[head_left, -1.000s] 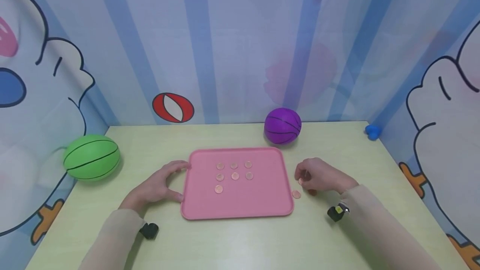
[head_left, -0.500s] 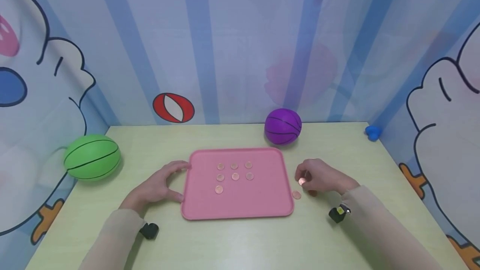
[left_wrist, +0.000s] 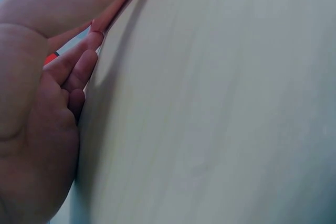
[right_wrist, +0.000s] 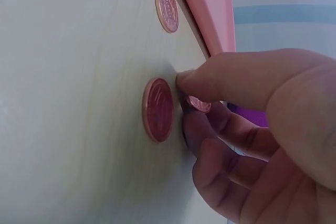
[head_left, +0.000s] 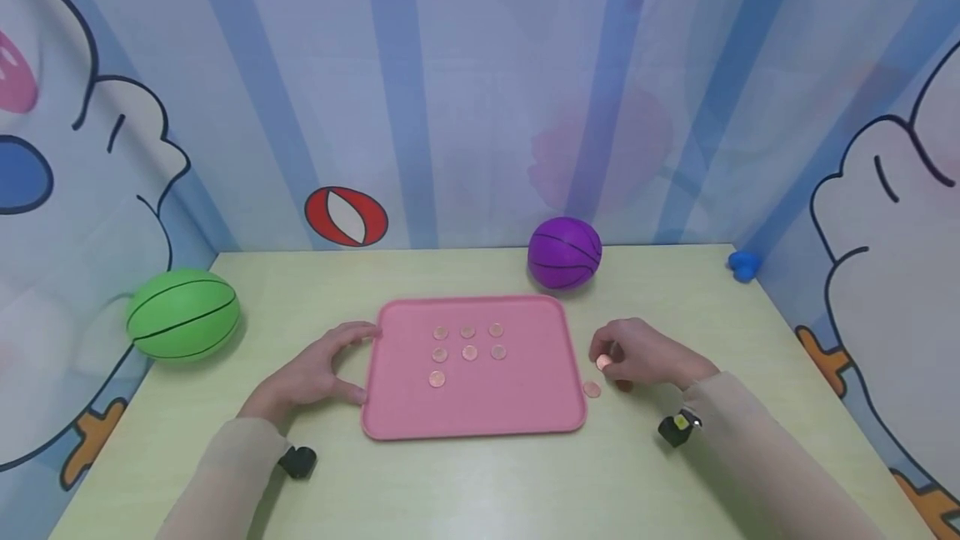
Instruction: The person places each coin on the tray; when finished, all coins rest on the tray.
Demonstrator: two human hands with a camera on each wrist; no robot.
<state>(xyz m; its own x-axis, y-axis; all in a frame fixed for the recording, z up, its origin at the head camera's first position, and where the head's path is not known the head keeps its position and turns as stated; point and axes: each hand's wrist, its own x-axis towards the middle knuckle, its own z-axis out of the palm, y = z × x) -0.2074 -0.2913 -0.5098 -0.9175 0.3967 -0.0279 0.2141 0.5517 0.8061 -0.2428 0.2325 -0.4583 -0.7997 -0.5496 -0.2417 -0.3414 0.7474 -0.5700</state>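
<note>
A pink tray (head_left: 510, 407) lies on the table with several copper-coloured coins in rows; one is a coin (head_left: 469, 352) near its middle. At the tray's left edge my left hand (head_left: 311, 369) rests with thumb and fingers spread apart, fingertips touching the rim. Right of the tray, my right hand (head_left: 637, 352) is low over the table. Its thumb and fingertips pinch a coin (right_wrist: 199, 103), partly hidden by the thumb. Just beside those fingers, a second coin (right_wrist: 157, 109) lies on the table. Another loose coin (right_wrist: 167, 8) lies close to the tray's edge.
Behind the tray's right corner sits a purple ball (head_left: 565, 253). A green ball (head_left: 183, 314) stands at the table's left edge, and a small blue object (head_left: 744, 266) at the far right corner. A printed blue striped cloth (head_left: 480, 107) rises behind the table.
The coin at my right fingertips shows brighter and more of its face than a second ago. Both hands stay in nearly the same places, and the coins in the tray have not moved.
</note>
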